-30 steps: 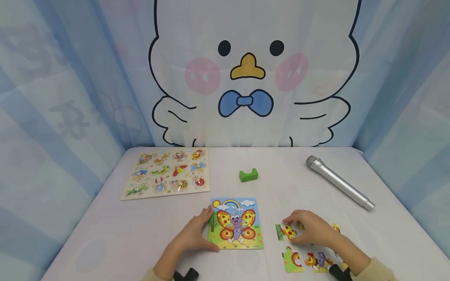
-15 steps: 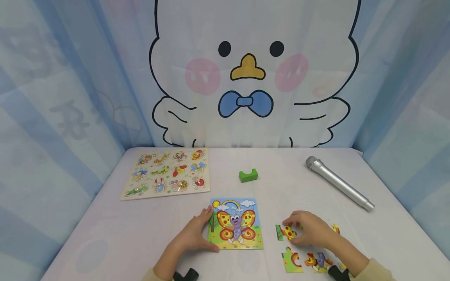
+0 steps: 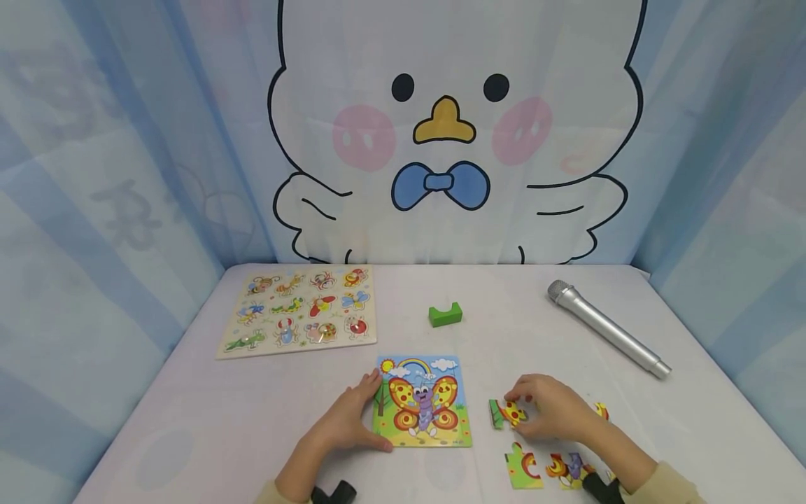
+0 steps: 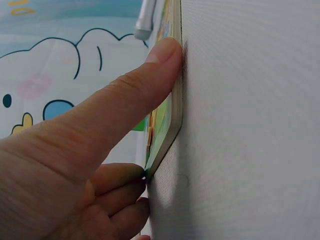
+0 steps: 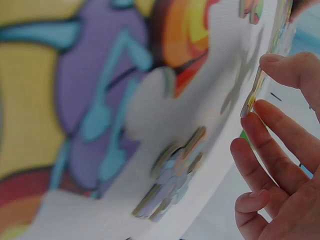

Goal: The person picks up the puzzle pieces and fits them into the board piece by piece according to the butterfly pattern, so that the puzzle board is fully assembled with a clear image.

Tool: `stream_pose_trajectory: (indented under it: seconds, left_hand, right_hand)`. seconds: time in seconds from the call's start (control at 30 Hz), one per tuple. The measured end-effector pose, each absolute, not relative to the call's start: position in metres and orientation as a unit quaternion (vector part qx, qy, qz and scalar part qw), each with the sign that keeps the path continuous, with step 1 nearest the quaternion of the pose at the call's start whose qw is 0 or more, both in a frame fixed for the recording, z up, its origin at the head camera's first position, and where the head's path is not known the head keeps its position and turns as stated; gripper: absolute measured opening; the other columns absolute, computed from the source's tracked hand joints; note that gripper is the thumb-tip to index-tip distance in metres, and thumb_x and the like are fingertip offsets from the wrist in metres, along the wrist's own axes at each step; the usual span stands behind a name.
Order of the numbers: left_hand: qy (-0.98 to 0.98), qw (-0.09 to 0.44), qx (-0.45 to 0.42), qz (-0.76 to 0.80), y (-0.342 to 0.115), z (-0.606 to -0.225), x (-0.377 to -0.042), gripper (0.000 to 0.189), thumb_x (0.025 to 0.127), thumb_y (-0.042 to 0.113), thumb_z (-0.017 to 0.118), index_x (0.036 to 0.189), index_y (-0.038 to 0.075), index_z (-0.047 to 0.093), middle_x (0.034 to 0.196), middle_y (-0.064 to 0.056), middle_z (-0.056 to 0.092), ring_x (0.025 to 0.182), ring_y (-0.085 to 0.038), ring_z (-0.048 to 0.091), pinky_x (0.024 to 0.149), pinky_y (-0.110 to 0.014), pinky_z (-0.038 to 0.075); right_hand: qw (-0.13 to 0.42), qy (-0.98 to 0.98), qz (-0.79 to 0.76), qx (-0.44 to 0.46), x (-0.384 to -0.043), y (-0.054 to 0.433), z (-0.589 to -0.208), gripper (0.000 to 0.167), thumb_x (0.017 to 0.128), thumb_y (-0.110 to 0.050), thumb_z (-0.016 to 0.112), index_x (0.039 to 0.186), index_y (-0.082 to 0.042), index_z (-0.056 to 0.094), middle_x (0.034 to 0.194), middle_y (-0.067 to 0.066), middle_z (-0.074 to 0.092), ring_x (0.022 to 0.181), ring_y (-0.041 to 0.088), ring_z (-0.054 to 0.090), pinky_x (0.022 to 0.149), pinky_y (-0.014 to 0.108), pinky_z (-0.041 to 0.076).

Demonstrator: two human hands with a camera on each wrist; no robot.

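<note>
In the head view my left hand [image 3: 343,421] steadies a square butterfly puzzle board [image 3: 423,400] by its left side, the fingers along the left edge and the thumb at the lower-left corner. The left wrist view shows the straight thumb [image 4: 130,90] touching the board's side. To the right, my right hand [image 3: 557,409] pinches a puzzle piece [image 3: 497,414] with green and a yellow wing with red dots. In the right wrist view that piece [image 5: 252,95] sits edge-on between thumb and fingertips, apart from the table. Loose puzzle pieces [image 3: 522,467] lie below and partly behind this hand.
An insect peg puzzle board [image 3: 301,309] lies at the back left. A green arched block [image 3: 445,315] stands behind the butterfly board. A silver microphone [image 3: 609,329] lies at the right. A curtain with a cartoon animal [image 3: 441,224] hangs behind the table.
My right hand has lifted the puzzle piece slightly and shifted it a little left and tilted it. The left hand and the butterfly board have stayed in place.
</note>
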State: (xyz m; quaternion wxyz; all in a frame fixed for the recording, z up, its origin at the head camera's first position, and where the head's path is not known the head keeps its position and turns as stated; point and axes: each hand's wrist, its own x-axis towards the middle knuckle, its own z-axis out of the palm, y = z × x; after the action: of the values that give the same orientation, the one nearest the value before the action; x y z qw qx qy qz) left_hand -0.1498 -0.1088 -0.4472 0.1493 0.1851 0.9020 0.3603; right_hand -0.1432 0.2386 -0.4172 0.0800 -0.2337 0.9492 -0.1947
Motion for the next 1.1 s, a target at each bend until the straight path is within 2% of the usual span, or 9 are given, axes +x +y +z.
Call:
stream_pose_trajectory:
  seconds: [0.23, 1.1]
  left_hand:
    - [0.902, 0.149, 0.187, 0.360, -0.109, -0.446, -0.151, 0.108, 0.055, 0.036, 0.086, 0.139, -0.006, 0.030, 0.148, -0.019, 0.021, 0.135, -0.036, 0.017, 0.109, -0.054, 0.012]
    - [0.903, 0.151, 0.187, 0.357, -0.109, -0.447, -0.151, 0.107, 0.056, 0.036, 0.086, 0.138, -0.006, 0.032, 0.148, -0.018, 0.021, 0.135, -0.036, 0.017, 0.109, -0.054, 0.013]
  right_hand:
    - [0.087, 0.948, -0.197, -0.235, -0.150, 0.222, -0.410, 0.033, 0.066, -0.023, 0.079, 0.097, -0.013, 0.071, 0.089, -0.011, 0.059, 0.078, 0.010, 0.052, 0.066, 0.031, 0.048]
    - [0.063, 0.931, -0.171, -0.315, -0.175, 0.127, -0.402, 0.031, 0.065, -0.026, 0.078, 0.093, -0.012, 0.072, 0.089, -0.004, 0.062, 0.081, 0.012, 0.056, 0.066, 0.026, 0.048]
